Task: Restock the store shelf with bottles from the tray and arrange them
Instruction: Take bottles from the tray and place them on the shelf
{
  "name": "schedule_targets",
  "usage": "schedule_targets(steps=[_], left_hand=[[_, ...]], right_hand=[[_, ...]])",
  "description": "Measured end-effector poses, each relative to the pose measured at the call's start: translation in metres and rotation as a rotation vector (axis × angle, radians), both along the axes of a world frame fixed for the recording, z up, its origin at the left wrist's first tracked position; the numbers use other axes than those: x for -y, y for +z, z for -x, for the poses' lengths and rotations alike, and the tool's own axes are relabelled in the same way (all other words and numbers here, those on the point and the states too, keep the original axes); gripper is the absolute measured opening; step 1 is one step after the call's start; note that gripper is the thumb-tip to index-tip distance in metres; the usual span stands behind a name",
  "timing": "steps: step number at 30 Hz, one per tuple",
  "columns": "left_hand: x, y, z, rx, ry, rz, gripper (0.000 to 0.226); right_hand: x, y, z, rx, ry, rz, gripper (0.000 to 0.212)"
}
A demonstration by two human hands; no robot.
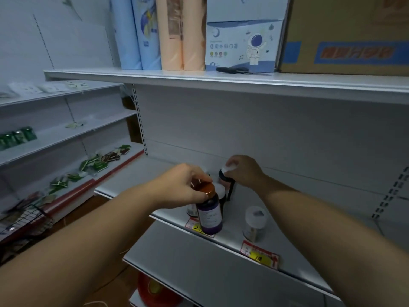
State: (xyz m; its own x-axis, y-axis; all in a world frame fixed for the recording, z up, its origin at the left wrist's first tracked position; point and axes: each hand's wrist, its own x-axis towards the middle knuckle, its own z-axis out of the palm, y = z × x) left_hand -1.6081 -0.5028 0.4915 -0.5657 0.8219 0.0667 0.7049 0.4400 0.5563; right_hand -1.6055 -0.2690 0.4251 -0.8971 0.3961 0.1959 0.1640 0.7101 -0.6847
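My left hand (184, 185) grips the orange cap of a purple bottle (209, 212) that stands at the front edge of the grey middle shelf (137, 180). Further back, my right hand (241, 170) holds the white cap of a dark bottle (225, 180). Between and behind these two stand other small bottles, partly hidden by my left hand. A clear jar with a white lid (255, 223) stands alone to the right, near the front edge. The tray is out of view.
Price tags (260, 254) are fixed to the shelf's front lip. The upper shelf (221, 82) carries blue and orange rolls, a mask box and a cardboard carton. Green packets (95, 163) lie on the left shelving, with a black wire basket (26, 220) below. A red object (152, 289) sits beneath.
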Motion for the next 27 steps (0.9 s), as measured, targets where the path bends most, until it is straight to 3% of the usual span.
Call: schedule_targets(steps=[6, 9, 12, 15, 19, 21, 27], left_hand=[[-0.008, -0.015, 0.006, 0.065, 0.003, -0.011, 0.044], [-0.018, -0.017, 0.001, 0.040, -0.025, -0.020, 0.039], [-0.037, -0.009, -0.007, 0.008, -0.053, -0.030, 0.037], [-0.065, 0.006, -0.024, -0.007, -0.069, -0.026, 0.039], [-0.128, 0.027, -0.074, -0.154, -0.160, 0.013, 0.020], [-0.162, 0.033, -0.110, -0.221, -0.197, 0.033, 0.027], [-0.269, 0.040, -0.262, -0.348, -0.244, -0.085, 0.049]], right_hand=[[0.006, -0.034, 0.019, 0.074, 0.068, 0.065, 0.021], [0.007, -0.032, 0.013, 0.168, 0.132, 0.069, 0.037], [0.002, -0.018, -0.020, 0.029, 0.053, 0.039, 0.041], [-0.006, 0.001, -0.082, -0.109, -0.016, 0.119, 0.037], [-0.027, 0.017, -0.196, -0.058, 0.104, 0.271, 0.045], [-0.039, 0.022, -0.245, -0.056, 0.128, 0.309, 0.043], [-0.103, 0.040, -0.394, -0.104, -0.227, 0.232, 0.069]])
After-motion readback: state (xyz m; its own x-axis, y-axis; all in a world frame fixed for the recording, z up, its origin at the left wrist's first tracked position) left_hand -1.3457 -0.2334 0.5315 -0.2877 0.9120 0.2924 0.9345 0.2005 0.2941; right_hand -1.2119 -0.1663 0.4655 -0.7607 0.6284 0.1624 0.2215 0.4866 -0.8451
